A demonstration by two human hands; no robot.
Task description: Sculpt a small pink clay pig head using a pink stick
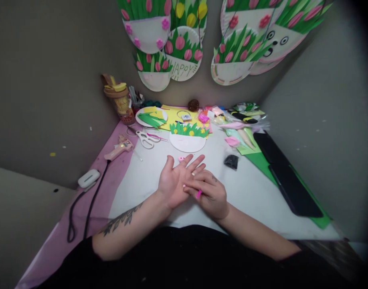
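My left hand [176, 180] lies palm up with its fingers stretched out. Over that palm, my right hand [212, 192] has its fingers closed in a pinch, the fingertips at the palm. A bright pink piece [199, 194], soft-looking like modelling clay, shows between the right thumb and fingers. Right by those fingertips there is a tiny pale pink ball [184, 186]. Partly hidden behind the left fingers, a small pink piece with dark dots [181, 159] rests on the white table cover. Beyond it sits a cut paper plate [188, 143] with green paper grass and yellow flowers.
Scissors [146, 138], a pink glue gun [119, 149] with its cord, and a white case [88, 178] lie on the left. Bagged clay [242, 134], a black packet [231, 161] and a dark folded device [286, 176] lie on the right. Decorated plates [184, 52] hang on the wall.
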